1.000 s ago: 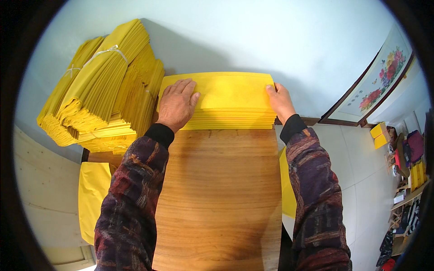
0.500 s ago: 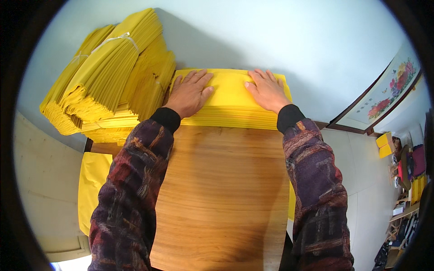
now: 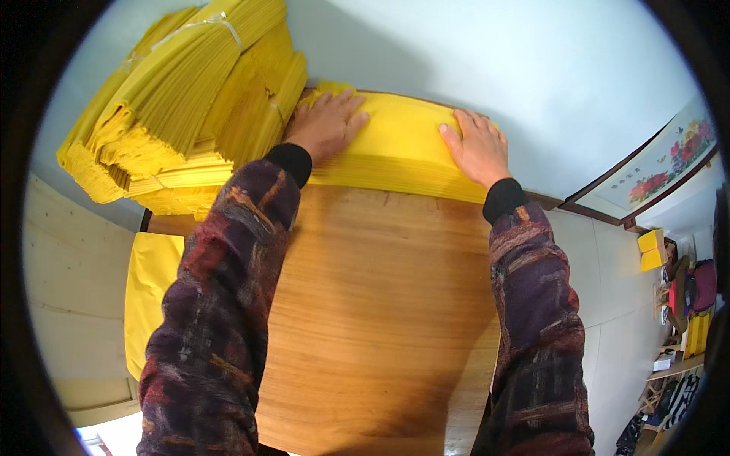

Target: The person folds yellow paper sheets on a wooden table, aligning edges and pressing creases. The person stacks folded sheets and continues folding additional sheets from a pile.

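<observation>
A stack of yellow paper sheets (image 3: pixel 399 140) lies along the far edge of the wooden table, near the wall. My left hand (image 3: pixel 328 125) rests palm down on its left end, fingers stretched and a little blurred. On the right end lies my right hand (image 3: pixel 477 146), its fingers reaching over the far right corner and its thumb apart on the top sheet. Both hands are open on the paper and grip nothing. Directly left of my left hand rises a tall heap of yellow paper bundles (image 3: pixel 182 99), some tied with pale string.
Bare wood of the table (image 3: pixel 380 304) spreads between my forearms. A yellow sheet (image 3: pixel 152 281) hangs at the table's left side. A framed flower picture (image 3: pixel 646 175) leans by the right wall. Shelves with clothes and bags (image 3: pixel 684 342) stand at the far right.
The view has shifted, so the table and stack sit higher in the picture. My right hand has moved outward to the stack's right edge; my left hand stays on the left end.
</observation>
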The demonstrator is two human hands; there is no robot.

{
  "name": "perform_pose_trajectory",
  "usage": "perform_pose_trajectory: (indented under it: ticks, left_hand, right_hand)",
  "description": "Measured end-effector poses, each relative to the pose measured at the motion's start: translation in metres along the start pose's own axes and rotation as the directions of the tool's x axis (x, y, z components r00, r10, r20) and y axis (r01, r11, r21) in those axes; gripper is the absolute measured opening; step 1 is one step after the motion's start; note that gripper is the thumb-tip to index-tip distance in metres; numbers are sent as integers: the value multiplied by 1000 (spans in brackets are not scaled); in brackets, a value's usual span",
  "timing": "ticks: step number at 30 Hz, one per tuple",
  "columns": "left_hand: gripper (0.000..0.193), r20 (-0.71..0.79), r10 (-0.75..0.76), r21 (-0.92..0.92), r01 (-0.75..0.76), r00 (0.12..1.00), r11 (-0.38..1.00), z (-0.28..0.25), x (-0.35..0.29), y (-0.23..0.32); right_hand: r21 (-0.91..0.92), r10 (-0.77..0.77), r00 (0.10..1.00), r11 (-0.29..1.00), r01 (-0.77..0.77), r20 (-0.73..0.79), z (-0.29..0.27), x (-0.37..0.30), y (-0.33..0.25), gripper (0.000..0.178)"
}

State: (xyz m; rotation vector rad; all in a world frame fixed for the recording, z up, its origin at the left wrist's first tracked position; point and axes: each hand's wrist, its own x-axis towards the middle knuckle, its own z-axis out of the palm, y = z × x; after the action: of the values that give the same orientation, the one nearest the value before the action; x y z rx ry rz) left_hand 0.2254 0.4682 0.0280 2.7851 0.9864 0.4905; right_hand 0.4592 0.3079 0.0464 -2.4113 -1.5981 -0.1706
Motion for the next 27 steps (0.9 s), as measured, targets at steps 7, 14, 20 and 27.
perform_pose_trajectory:
  ticks: [7, 14, 20, 27]
  left_hand:
    - [57, 76, -65, 74, 60, 995, 995, -15, -7, 17]
    - [56, 48, -69, 64, 65, 996, 996, -4, -3, 12]
    - [58, -14, -22, 15, 23, 1000, 1000, 9, 1, -6]
    - [61, -47, 65, -48, -67, 997, 997, 14, 4, -18]
  right_hand:
    - [-63, -56, 995, 997, 51, -84, -17, 1, -36, 57]
    - [59, -106, 991, 992, 111, -78, 12, 4, -83, 58]
    - [-30, 94, 994, 995, -96, -62, -3, -3, -20, 64]
    - [80, 130, 981, 990, -119, -143, 2, -14, 11, 61]
